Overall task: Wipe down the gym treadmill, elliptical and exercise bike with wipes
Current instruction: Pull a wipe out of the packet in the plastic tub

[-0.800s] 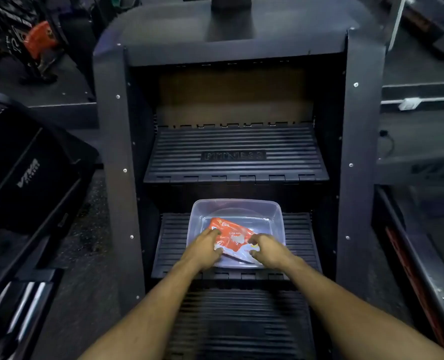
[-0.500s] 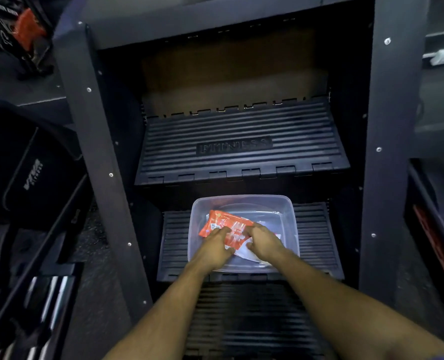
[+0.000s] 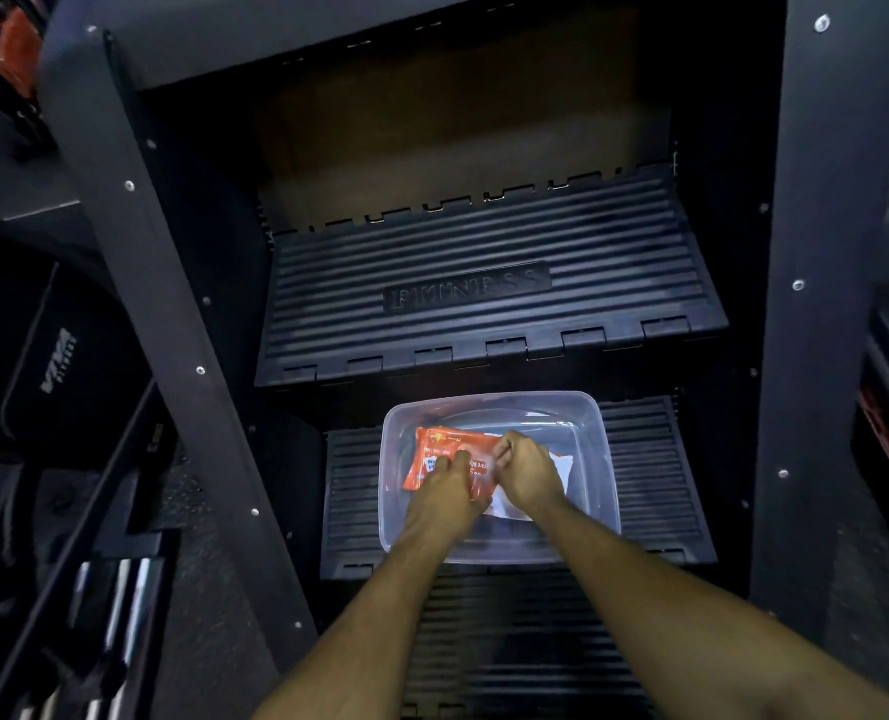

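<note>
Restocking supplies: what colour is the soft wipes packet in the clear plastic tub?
Orange-red with white print, on the soft wipes packet, head view.

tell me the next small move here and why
Probably pinch and pull out one wipe: both the left hand and right hand rest on the orange pack in the clear tub, and no wipe shows free yet.

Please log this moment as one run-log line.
stage: fetching wipes | left hand: on orange wipes packet | right hand: pinching packet top | packet: inside clear plastic tub on ribbed black step
</note>
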